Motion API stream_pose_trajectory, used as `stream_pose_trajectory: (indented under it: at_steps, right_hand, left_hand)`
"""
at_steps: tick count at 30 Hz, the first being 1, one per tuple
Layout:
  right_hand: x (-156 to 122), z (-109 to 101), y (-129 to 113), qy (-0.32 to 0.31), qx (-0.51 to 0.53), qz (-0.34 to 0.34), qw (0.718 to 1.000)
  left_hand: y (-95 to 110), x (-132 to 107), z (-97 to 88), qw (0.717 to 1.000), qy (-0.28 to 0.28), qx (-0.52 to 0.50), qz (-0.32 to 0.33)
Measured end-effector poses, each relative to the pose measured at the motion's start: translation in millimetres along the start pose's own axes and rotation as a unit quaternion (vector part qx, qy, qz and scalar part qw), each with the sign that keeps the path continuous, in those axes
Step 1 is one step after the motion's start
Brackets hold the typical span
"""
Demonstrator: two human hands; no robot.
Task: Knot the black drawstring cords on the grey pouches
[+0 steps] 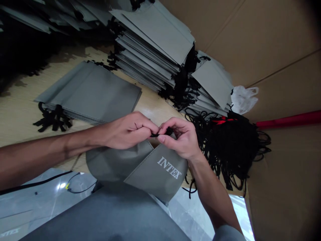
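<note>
Both hands meet over the front edge of the table, their fingertips almost touching. My left hand point(130, 130) is closed in a pinch on a black cord point(154, 135). On the same cord, my right hand point(179, 135) pinches with thumb and forefinger, and a dark bunched part shows by its fingers. Below the hands hangs a grey fabric pouch point(147, 167) with white INTEX lettering, draped over the table edge. The cord runs at the pouch's upper end; how it is joined there is hidden by my fingers.
Grey pouches with black cord ends lie in a low pile point(92, 88) at left, a tall stack point(150, 43) behind and another stack point(213, 83) at right. A heap of black cords point(225, 144) lies right, near a white plastic bag point(243, 98) and cardboard wall point(283, 167).
</note>
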State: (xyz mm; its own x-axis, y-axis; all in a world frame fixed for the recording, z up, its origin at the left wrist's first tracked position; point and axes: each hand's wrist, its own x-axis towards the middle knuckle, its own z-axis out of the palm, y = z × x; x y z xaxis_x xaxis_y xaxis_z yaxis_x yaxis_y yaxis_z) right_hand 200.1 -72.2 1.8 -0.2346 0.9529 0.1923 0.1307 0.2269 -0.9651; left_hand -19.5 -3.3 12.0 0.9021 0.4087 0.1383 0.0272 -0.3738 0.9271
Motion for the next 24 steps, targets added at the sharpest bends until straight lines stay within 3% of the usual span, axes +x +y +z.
stream_pose_trajectory:
  at_steps: [3, 7, 11, 14, 18, 24]
  right_hand:
    - [3, -1, -1, -0.005, 0.011, 0.02, 1.0]
    - [2, -4, -5, -0.042, 0.037, 0.069, 0.996]
    - [0, -5, -10, -0.094, 0.037, 0.1, 0.99]
    - [0, -5, -10, -0.079, 0.04, 0.103, 0.991]
    - [1, -5, -7, -0.07, 0.05, 0.123, 0.989]
    - [0, -5, -5, -0.075, 0.109, 0.142, 0.981]
  left_hand:
    - [3, 0, 1.3, 0.994, 0.044, 0.086, 0.045]
    - [-1, 0, 5.6, 0.963, 0.112, 0.219, 0.11]
    - [-8, -2, 10.4, 0.945, 0.12, 0.283, 0.111]
    - [-10, -2, 11.3, 0.936, 0.122, 0.312, 0.111]
    - [-4, -1, 8.3, 0.949, 0.107, 0.273, 0.12]
    - [8, -1, 4.5, 0.987, 0.066, 0.13, 0.068]
